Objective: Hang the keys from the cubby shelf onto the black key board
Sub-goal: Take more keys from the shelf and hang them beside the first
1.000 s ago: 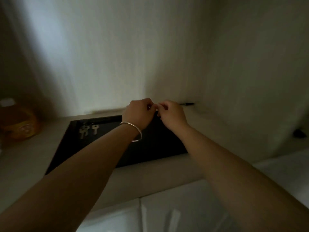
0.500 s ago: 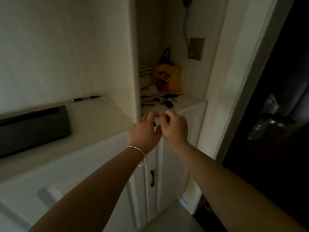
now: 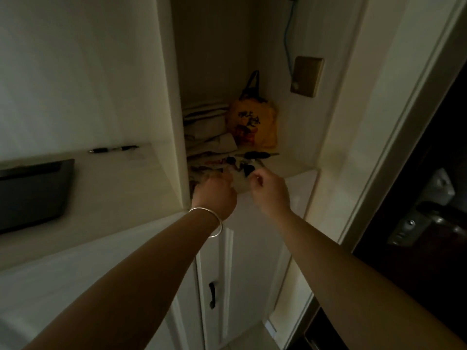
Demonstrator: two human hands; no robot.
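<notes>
A small pile of keys point(image 3: 241, 164) with black heads lies on the cubby shelf point(image 3: 298, 170), in front of loose papers. My right hand point(image 3: 270, 192) reaches onto the shelf, its thumb and forefinger pinched right at one black key head; whether it grips the key is unclear. My left hand point(image 3: 214, 194), with a silver bangle on the wrist, is at the shelf's front left edge, blurred, fingers curled out of sight. The black key board point(image 3: 32, 190) lies flat on the counter at the far left, away from both hands.
An orange bag point(image 3: 252, 125) and stacked papers point(image 3: 206, 130) fill the back of the cubby. A pen point(image 3: 113, 149) lies on the counter by the wall. White cabinet doors with a black handle point(image 3: 211, 294) are below. A dark door with a metal handle point(image 3: 424, 218) stands at the right.
The view swung right from the key board to the cubby. Both hands left the board and moved forward onto the cubby shelf, reaching the keys.
</notes>
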